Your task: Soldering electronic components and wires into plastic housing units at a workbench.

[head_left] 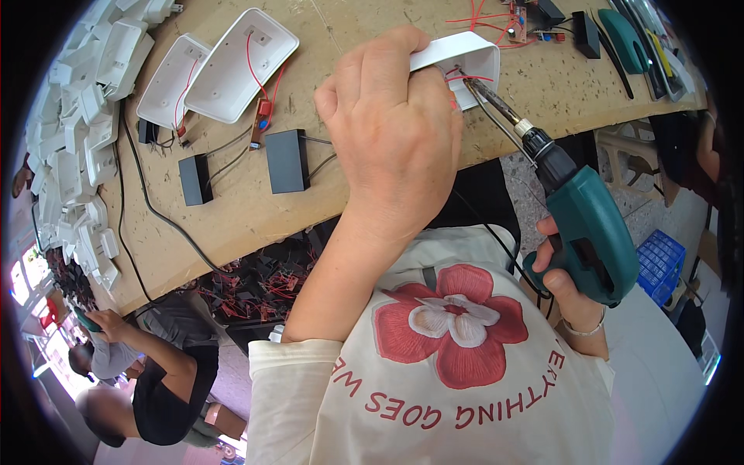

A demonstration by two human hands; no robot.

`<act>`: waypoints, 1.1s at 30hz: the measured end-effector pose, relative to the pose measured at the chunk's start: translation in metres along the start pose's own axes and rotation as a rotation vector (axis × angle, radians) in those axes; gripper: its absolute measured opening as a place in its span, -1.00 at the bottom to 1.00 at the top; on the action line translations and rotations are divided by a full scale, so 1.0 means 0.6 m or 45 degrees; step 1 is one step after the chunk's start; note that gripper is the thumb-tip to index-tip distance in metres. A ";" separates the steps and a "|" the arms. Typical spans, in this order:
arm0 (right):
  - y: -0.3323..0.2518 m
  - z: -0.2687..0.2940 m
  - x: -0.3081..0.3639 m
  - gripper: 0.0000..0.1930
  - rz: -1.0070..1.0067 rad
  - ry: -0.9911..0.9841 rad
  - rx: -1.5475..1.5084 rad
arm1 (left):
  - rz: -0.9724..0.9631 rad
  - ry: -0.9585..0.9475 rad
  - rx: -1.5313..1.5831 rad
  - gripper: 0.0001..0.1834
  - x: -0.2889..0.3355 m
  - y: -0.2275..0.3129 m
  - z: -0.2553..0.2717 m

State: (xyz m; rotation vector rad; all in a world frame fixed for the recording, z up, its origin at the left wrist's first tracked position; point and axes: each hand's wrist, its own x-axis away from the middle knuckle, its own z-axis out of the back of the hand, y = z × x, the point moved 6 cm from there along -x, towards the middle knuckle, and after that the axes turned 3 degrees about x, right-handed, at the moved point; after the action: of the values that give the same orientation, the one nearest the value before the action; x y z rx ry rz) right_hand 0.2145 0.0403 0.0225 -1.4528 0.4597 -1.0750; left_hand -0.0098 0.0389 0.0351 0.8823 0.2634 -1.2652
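Observation:
My left hand [391, 128] is closed around a white plastic housing [482, 56], tilting its open side toward me above the table's near edge. Red wires [474, 78] show inside it. My right hand [570, 298] grips a green pistol-shaped soldering gun [595, 225] by its handle. The gun's metal tip reaches into the housing by the wires; whether it touches a contact is too small to tell. Left of my hand lie two white housings [242, 70], each wired in red to a small circuit board [262, 116]. Black rectangular boxes [287, 161] on dark cables lie near these boards.
White plastic cases [85, 132] are heaped at the table's left end. At the back right lie a circuit board [521, 22], a black box [587, 36] and a green-handled tool [624, 40]. Below the table edge, black parts with red wires [260, 283] form a pile. Another person [167, 380] works at lower left.

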 end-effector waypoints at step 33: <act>0.007 0.039 0.017 -0.28 0.223 0.058 -0.290 | -0.067 -0.034 0.023 -0.83 -0.013 0.010 0.006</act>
State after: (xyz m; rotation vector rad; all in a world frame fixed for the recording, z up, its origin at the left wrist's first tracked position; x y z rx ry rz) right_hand 0.2398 0.0445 0.0255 -1.5562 0.7476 -0.9402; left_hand -0.0078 0.0424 0.0448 0.8785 0.2557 -1.3286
